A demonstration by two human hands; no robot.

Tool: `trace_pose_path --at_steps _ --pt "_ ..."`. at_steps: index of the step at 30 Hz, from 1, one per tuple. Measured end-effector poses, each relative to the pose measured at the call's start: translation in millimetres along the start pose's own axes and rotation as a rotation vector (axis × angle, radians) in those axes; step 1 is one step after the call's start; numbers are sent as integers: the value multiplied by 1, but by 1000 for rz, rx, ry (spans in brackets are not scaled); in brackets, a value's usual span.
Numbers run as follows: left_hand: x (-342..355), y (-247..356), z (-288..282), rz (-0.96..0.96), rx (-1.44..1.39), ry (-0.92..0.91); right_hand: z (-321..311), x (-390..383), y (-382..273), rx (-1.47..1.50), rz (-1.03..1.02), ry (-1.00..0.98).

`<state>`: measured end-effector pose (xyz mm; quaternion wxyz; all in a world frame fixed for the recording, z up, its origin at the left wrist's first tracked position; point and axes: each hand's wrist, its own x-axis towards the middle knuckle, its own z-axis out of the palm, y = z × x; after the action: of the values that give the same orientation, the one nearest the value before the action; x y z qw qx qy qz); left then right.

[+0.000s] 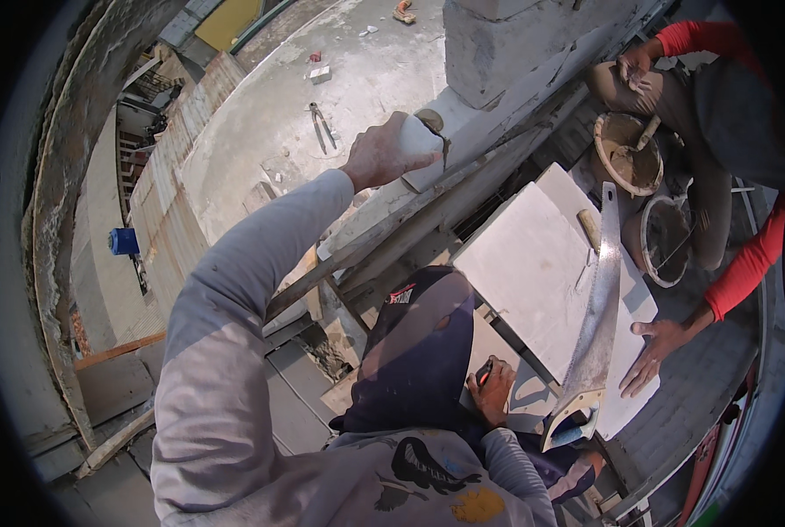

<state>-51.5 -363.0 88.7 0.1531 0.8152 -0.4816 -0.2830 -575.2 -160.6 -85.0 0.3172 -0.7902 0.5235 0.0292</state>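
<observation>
My left hand (382, 156) is closed around a small white block piece (420, 140) at the end of the low block wall. Grey mortar (430, 119) shows along the piece's far edge. Down by my thigh, my right hand (495, 392) is closed on a small black-and-red object (484, 375), its kind mostly hidden by the fingers. To the right of my knee lie large white blocks (526, 250). Across them rests a handsaw (596, 325) with a pale handle, beside a tool's wooden handle (589, 230).
A co-worker's hand (654, 353) in a red sleeve touches the white blocks; their other hand (638, 68) is above their knee. Near them stand a mortar bucket (628, 176) and another bucket (645, 255). Pincers (322, 127) lie on the concrete slab (261, 132), beyond timber framing.
</observation>
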Motion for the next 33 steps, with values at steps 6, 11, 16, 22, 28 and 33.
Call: trace_pose_path --at_steps 6,11,16,22,28,33 --pt "3 2 -1 -18 21 0 -2 2 -2 3 6 -16" --pt "4 3 2 -18 29 30 -3 4 -1 -112 -24 7" --pt "3 7 0 -33 10 19 7 5 5 -35 8 12" --pt "7 1 2 -17 29 28 20 0 17 -10 4 22" --pt "5 8 6 -27 42 60 18 -1 15 -31 18 -9" --pt "4 2 11 -13 54 84 18 -1 13 -48 25 -10"
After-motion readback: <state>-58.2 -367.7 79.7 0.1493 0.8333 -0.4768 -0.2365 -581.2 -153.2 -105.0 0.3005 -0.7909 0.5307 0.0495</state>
